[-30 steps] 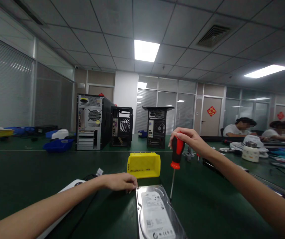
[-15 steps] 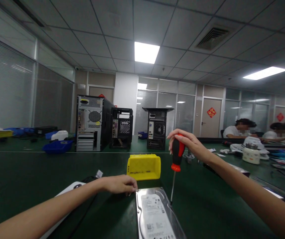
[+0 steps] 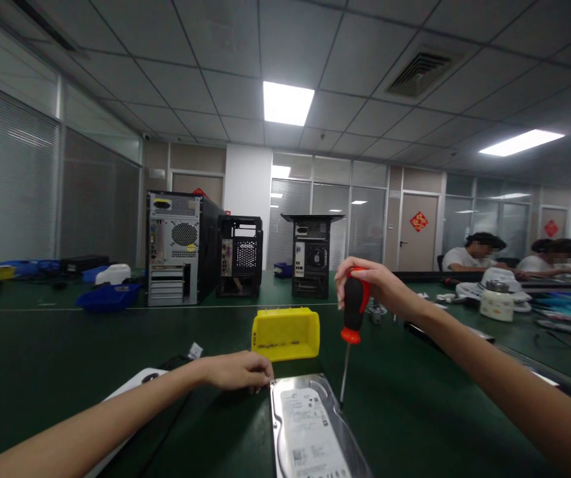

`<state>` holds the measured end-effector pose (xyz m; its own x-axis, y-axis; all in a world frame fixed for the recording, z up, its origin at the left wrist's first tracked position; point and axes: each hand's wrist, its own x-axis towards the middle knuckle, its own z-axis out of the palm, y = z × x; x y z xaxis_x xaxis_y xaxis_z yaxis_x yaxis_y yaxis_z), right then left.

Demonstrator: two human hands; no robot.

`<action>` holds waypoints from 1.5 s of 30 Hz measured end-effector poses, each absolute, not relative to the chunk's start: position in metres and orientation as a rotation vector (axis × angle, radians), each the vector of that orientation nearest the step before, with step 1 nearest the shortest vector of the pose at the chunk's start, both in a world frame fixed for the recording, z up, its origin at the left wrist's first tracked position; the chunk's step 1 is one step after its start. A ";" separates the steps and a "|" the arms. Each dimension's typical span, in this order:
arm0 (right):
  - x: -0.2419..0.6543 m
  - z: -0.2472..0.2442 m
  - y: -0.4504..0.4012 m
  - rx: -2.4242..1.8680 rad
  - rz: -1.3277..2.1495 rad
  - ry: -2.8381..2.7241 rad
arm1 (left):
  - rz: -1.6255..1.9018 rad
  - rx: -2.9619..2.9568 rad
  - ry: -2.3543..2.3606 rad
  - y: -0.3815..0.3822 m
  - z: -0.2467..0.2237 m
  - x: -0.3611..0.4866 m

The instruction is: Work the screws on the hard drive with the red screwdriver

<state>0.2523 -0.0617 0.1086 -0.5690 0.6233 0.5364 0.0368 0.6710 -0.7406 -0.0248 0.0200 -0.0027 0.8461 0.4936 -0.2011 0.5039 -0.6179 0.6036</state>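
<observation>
A smooth metal hard drive (image 3: 305,425) is laid on the green table (image 3: 206,425), its corner touched by the left hand (image 3: 240,370); a rubbery black-and-red screwdriver (image 3: 354,305) is gripped by the right hand (image 3: 368,279), tip at the drive's edge. Beyond stand a yellow plastic bin (image 3: 285,334) and boxy perforated cases (image 3: 184,232)

Looks like an office turned computer repair room tbh, tiled ceiling with light panels, blinds behind glass partitions, and opened PC towers (image 3: 183,245) standing along the far edge of a long green worktop (image 3: 206,332)
</observation>
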 end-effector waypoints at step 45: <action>0.248 0.106 -0.062 -0.531 0.827 -1.941 | -0.015 2.355 0.708 0.018 -0.001 -0.024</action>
<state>0.2481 -0.0619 0.1060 -0.4754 0.6540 0.5885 0.0288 0.6801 -0.7326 -0.0239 0.0183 -0.0006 0.8526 0.4861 -0.1919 0.4937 -0.6286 0.6010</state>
